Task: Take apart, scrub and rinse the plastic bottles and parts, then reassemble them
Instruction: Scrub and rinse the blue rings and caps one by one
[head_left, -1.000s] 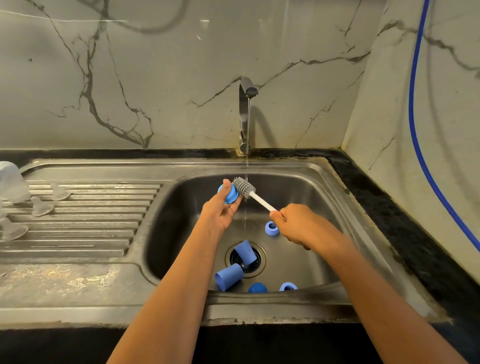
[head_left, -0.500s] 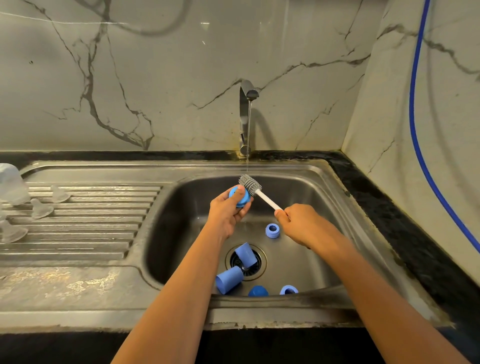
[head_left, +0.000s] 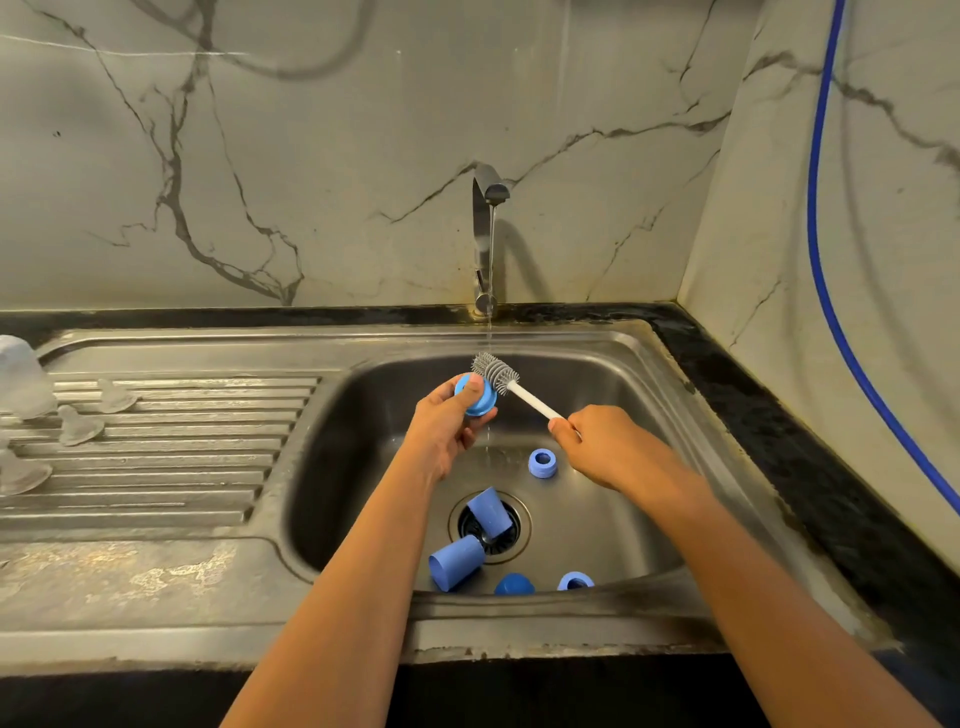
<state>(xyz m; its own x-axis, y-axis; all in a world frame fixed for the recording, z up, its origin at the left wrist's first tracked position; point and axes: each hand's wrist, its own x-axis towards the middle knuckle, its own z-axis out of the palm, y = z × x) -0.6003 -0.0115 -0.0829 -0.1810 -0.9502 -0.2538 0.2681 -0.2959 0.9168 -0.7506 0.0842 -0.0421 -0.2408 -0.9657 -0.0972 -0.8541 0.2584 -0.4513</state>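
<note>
Blue plastic is in work: a round blue cap (head_left: 475, 397) is pinched between the thumb and curled fingers of the left hand (head_left: 441, 431), held up over the steel sink (head_left: 363, 467), just left of the thin water stream (head_left: 489, 332) falling from the tap (head_left: 485, 244). The right hand (head_left: 610, 447) is wrapped round the white handle of a bottle brush (head_left: 506, 379), and the brush's grey bristle head lies against the cap's upper right edge. The two hands are apart, each clamped on its own thing, meeting only where brush touches cap.

On the basin floor a blue ring (head_left: 543, 462) lies opening up, just beside the right hand. A blue cup (head_left: 488, 512) lies tilted over the drain (head_left: 522, 525), and a second blue cup (head_left: 456, 569) lies on its side at the drain's front left edge. By the front wall a blue dome (head_left: 514, 583) and a second blue ring (head_left: 575, 579) sit near each other, partly hidden by the rim.

On the ribbed drainboard (head_left: 156, 441) to the left stand three clear teats (head_left: 78, 426), with a clear bottle (head_left: 21, 379) at the frame's edge. A dark bench (head_left: 779, 441) borders the sink, and a blue hose (head_left: 826, 260) hangs down the right-hand marble wall (head_left: 893, 208)
</note>
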